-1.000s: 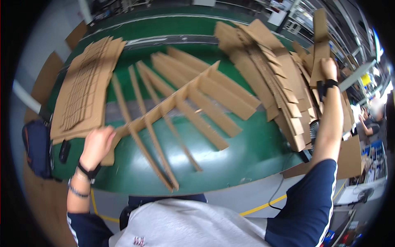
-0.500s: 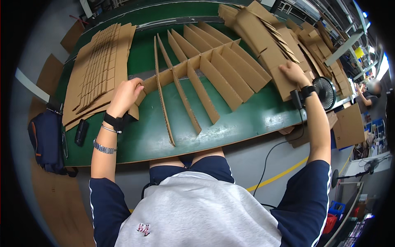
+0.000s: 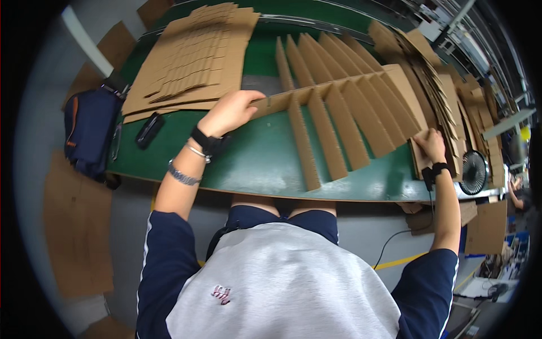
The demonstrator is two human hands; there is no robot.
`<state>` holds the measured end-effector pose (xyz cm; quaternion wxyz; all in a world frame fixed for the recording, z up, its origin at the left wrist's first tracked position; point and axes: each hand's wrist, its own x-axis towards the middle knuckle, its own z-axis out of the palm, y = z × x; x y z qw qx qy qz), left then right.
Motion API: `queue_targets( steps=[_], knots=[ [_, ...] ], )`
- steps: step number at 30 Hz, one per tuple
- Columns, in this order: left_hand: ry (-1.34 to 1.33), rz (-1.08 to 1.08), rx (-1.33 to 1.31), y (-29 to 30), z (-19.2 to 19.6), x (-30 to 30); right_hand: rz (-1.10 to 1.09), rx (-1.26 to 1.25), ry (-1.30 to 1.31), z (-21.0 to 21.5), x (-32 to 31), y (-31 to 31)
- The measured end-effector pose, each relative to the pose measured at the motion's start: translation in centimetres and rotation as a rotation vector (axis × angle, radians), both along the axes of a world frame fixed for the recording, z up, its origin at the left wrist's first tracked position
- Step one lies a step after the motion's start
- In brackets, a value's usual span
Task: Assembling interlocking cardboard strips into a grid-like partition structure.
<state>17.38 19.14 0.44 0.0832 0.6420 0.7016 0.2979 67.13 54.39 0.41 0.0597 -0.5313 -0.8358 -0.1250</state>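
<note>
A brown cardboard divider grid point(image 3: 339, 116) stands on the green table point(image 3: 254, 164), its several slotted strips upright and crossing one long strip. My left hand point(image 3: 228, 113) grips the left end of that long strip. My right hand point(image 3: 432, 144) holds the grid's right end, next to a pile of flat cardboard pieces point(image 3: 446, 85) at the table's right. Both wrists wear dark bands.
A stack of flat slotted cardboard sheets point(image 3: 195, 53) lies at the table's far left. A small black object point(image 3: 149, 130) rests near the left edge, with a dark blue bag point(image 3: 90, 130) beside the table. A small black fan point(image 3: 473, 172) stands at the right edge.
The divider grid has been drawn toward me and squared up, its strips now standing closer together. Both hands came nearer to the table's front edge.
</note>
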Motion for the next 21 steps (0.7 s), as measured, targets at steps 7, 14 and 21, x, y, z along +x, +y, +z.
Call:
queue_targets(
  steps=[7, 14, 21],
  knots=[
    [-0.155, 0.196, -0.105, -4.6, 0.5, -1.6, 0.162, 0.267, -0.081, -0.1, -2.2, -1.9],
    [-0.001, 0.157, 0.088, -4.3, -0.5, -0.3, 0.109, 0.204, 0.411, 5.3, -0.7, 3.1],
    [0.115, 0.163, 0.122, -2.0, 0.0, 0.9, 0.582, -0.698, 0.938, 16.2, -19.4, -15.7]
  ],
)
